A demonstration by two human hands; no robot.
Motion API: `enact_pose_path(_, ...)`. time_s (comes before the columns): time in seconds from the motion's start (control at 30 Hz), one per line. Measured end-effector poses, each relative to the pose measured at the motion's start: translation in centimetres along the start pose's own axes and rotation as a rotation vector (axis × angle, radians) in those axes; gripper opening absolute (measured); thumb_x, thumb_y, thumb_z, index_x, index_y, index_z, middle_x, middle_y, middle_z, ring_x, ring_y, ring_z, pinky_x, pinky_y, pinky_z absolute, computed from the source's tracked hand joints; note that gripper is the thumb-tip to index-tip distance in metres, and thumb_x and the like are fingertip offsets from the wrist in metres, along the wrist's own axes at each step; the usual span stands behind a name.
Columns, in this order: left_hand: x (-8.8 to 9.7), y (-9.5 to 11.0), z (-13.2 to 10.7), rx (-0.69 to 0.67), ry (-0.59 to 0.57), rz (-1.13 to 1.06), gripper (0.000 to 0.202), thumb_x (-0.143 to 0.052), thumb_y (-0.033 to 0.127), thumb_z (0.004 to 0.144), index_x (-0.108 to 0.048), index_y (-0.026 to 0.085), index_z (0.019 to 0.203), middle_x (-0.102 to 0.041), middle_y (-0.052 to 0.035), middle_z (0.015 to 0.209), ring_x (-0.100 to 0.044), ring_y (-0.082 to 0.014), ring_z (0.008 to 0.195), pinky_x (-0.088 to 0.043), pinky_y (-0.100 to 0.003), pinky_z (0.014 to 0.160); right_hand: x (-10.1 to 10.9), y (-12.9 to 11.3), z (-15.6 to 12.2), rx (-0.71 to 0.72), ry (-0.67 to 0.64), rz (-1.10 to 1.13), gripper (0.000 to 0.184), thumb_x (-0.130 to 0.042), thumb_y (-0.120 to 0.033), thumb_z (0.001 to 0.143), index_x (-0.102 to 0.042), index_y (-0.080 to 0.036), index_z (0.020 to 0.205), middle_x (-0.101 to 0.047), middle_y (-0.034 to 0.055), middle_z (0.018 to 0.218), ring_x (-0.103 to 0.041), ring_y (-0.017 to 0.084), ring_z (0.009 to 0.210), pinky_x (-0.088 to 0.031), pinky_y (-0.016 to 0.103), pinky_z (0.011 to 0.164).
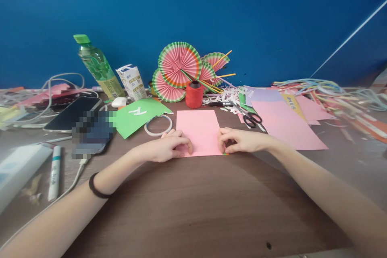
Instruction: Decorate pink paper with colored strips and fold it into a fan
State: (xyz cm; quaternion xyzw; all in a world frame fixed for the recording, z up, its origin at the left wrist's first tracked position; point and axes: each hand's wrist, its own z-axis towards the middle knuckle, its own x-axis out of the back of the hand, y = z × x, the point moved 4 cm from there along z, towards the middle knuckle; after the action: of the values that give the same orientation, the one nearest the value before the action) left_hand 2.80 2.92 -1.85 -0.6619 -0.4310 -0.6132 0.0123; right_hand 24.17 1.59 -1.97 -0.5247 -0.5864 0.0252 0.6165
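Observation:
A pink sheet of paper (198,131) lies on the brown table in front of me. My left hand (169,145) is at its near left corner, fingers curled and closed on the edge. At the near right corner my right hand (234,140) pinches the paper's edge between thumb and fingers. A thin strip along the near edge looks folded, with a bit of green and orange showing under the right fingertips. Just beyond my left hand lies a roll of clear tape (158,134), partly under a green sheet (137,115). Black-handled scissors (252,119) rest beyond my right hand.
Pleated paper fans (179,64) lean on the blue wall behind a red thread spool (194,95). To the left stand a green bottle (98,66) and a drink carton (133,82), near a phone (72,113) and a marker (55,173). Pink-purple sheets (284,121) lie right.

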Motion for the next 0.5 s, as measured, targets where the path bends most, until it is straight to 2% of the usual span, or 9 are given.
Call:
enact_pose_path(0.27,-0.02,0.04,0.05,-0.012,-0.015,-0.014,0.022,-0.045,0.029,0.084,-0.057,0.029,0.103,-0.044,-0.0022,0.095,-0.039,-0.0186,0.092,-0.028,-0.030,0.085,-0.08,-0.08,-0.04,-0.003,-0.009,-0.006,0.014,-0.053,-0.024,0.078,-0.065,-0.018,0.082,-0.044,0.0028,0.083,-0.043,0.018,0.090,-0.033,0.031,0.085)
enact_pose_path(0.5,-0.09,0.10,0.01,-0.010,-0.028,0.003,0.027,-0.045,0.024,0.084,-0.056,0.033,0.107,-0.043,-0.0021,0.096,-0.037,-0.0195,0.095,-0.026,-0.032,0.088,-0.25,-0.58,-0.08,0.005,-0.030,-0.028,0.020,-0.049,-0.020,0.079,-0.065,-0.022,0.092,-0.042,0.0033,0.089,-0.040,0.019,0.092,-0.031,0.035,0.089)
